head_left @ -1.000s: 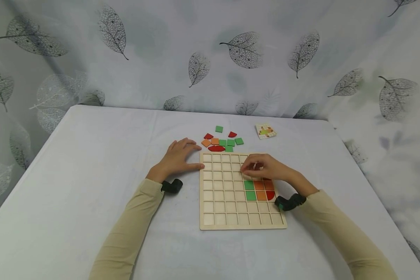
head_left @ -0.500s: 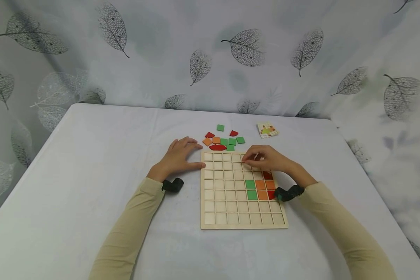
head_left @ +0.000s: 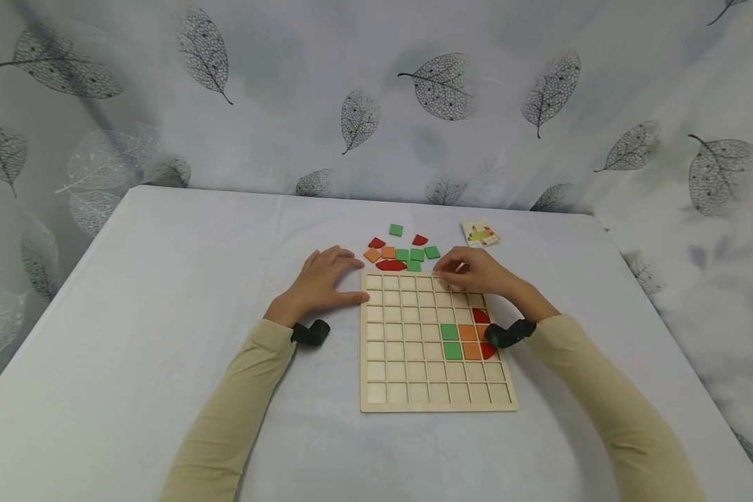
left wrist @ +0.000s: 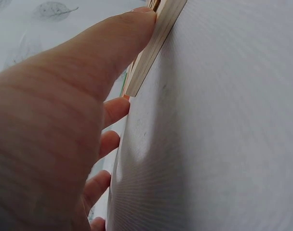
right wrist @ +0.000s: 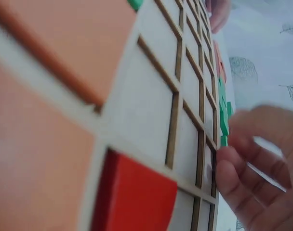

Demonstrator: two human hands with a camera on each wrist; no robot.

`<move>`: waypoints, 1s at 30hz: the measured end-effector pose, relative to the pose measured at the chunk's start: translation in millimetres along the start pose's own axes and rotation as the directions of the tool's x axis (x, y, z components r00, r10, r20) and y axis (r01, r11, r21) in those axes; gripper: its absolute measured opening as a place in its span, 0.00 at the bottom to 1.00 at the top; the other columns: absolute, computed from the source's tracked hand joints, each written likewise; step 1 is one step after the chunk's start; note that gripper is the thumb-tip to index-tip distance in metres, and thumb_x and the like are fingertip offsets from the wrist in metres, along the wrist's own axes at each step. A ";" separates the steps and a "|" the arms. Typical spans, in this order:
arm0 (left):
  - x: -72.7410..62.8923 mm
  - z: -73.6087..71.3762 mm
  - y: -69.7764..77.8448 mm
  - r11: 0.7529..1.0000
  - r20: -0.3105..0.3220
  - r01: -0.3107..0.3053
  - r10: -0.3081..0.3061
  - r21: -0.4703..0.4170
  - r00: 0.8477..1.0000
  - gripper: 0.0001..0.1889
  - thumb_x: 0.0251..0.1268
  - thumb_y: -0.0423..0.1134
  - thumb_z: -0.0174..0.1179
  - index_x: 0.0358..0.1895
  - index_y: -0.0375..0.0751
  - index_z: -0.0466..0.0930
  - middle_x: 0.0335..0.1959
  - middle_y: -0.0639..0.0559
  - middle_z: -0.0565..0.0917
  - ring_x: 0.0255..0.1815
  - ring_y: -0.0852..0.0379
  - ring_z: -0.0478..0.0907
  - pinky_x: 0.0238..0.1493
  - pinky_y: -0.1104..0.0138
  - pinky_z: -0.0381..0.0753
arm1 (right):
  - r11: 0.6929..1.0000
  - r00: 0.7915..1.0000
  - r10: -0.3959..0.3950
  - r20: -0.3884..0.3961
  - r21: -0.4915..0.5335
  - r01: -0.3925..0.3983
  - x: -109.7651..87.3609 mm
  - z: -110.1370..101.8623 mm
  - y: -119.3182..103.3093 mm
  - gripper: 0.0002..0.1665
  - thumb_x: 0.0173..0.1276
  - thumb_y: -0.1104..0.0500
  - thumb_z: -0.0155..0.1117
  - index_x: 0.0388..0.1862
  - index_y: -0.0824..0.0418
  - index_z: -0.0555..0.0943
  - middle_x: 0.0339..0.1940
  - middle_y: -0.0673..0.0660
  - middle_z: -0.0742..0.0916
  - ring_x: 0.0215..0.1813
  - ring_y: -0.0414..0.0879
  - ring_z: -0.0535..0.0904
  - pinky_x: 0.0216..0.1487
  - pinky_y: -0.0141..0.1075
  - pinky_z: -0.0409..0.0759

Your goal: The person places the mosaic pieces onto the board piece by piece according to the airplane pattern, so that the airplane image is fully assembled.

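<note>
A wooden grid board (head_left: 439,408) lies on the white table. Green tiles (head_left: 452,351), orange tiles (head_left: 467,332) and red rounded tiles (head_left: 480,316) fill several cells on its right side. My left hand (head_left: 322,284) rests with spread fingers at the board's left edge, thumb touching the rim; its fingertips show beyond the board's corner in the left wrist view. My right hand (head_left: 475,270) hovers over the board's far edge, fingers loosely bent, no tile visible between them. A loose green tile (head_left: 431,252) lies just beyond its fingertips.
Behind the board lie more loose pieces: green squares (head_left: 417,255), orange squares (head_left: 373,255), red wedges (head_left: 420,240) and a long red oval (head_left: 391,265). A printed pattern card (head_left: 480,233) sits at the back right. Leaf-patterned cloth (head_left: 263,104) hangs behind the table.
My right hand has moved away from me across the board, from above the green tiles to its far edge, uncovering a red tile. The left hand has stayed in place.
</note>
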State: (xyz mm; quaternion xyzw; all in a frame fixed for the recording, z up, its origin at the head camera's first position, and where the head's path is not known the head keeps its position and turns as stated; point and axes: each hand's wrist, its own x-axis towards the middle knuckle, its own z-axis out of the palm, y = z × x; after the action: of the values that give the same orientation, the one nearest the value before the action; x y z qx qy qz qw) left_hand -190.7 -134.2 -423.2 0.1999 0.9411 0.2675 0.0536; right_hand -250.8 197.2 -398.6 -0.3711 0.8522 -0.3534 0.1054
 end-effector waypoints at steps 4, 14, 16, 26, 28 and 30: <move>-0.2 0.0 0.5 1.000 0.003 0.002 -0.002 0.007 1.000 0.35 0.57 0.61 0.65 0.65 0.49 0.73 0.68 0.47 0.67 0.73 0.46 0.57 0.76 0.48 0.39 | 0.996 0.995 0.083 -0.048 -0.008 -0.084 4.3 -1.1 1.7 0.11 0.66 0.69 0.64 0.47 0.70 0.83 0.45 0.66 0.85 0.42 0.55 0.82 0.43 0.35 0.82; -0.1 0.1 -0.3 1.000 0.003 0.001 -0.001 0.010 1.000 0.35 0.57 0.61 0.65 0.65 0.49 0.73 0.69 0.47 0.67 0.74 0.46 0.56 0.76 0.48 0.39 | 0.973 0.967 0.232 -0.104 0.030 -0.230 15.1 0.4 9.0 0.19 0.67 0.65 0.64 0.56 0.67 0.79 0.50 0.66 0.83 0.35 0.51 0.80 0.33 0.31 0.76; 0.1 0.4 -0.3 1.000 0.001 0.000 0.000 0.009 1.000 0.35 0.57 0.61 0.65 0.65 0.49 0.73 0.69 0.47 0.67 0.74 0.46 0.56 0.76 0.48 0.39 | 0.970 0.964 0.242 -0.106 0.043 -0.239 17.3 2.0 10.0 0.20 0.67 0.65 0.64 0.58 0.66 0.78 0.53 0.66 0.82 0.34 0.51 0.80 0.31 0.31 0.76; -0.7 -0.1 0.6 1.000 -0.001 0.000 0.000 0.008 1.000 0.35 0.57 0.61 0.65 0.65 0.49 0.73 0.68 0.47 0.67 0.73 0.46 0.56 0.76 0.47 0.38 | 0.983 0.981 0.181 -0.067 0.001 -0.182 23.7 8.1 6.9 0.19 0.66 0.68 0.63 0.56 0.68 0.78 0.63 0.68 0.76 0.35 0.55 0.80 0.39 0.39 0.76; -0.7 -0.1 0.5 1.000 -0.001 0.001 -0.001 0.009 1.000 0.35 0.57 0.61 0.65 0.66 0.49 0.73 0.68 0.47 0.67 0.74 0.46 0.56 0.76 0.47 0.38 | 0.984 0.982 0.177 -0.063 -0.006 -0.178 23.6 8.0 5.3 0.18 0.66 0.68 0.63 0.55 0.68 0.78 0.62 0.68 0.77 0.36 0.55 0.80 0.40 0.40 0.76; -0.7 -0.2 0.5 1.000 0.001 0.002 -0.002 0.010 1.000 0.35 0.57 0.61 0.65 0.66 0.49 0.73 0.68 0.47 0.67 0.74 0.46 0.56 0.76 0.48 0.38 | 0.983 0.982 0.179 -0.065 -0.014 -0.180 23.7 8.5 5.1 0.17 0.66 0.68 0.63 0.54 0.69 0.79 0.60 0.68 0.77 0.36 0.55 0.80 0.40 0.40 0.76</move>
State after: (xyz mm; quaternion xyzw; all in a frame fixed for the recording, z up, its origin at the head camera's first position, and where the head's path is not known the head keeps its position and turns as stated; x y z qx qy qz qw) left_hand -189.9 -134.1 -422.8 0.1992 0.9426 0.2627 0.0534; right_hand -266.6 178.4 -406.3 -0.2823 0.8887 -0.3454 0.1061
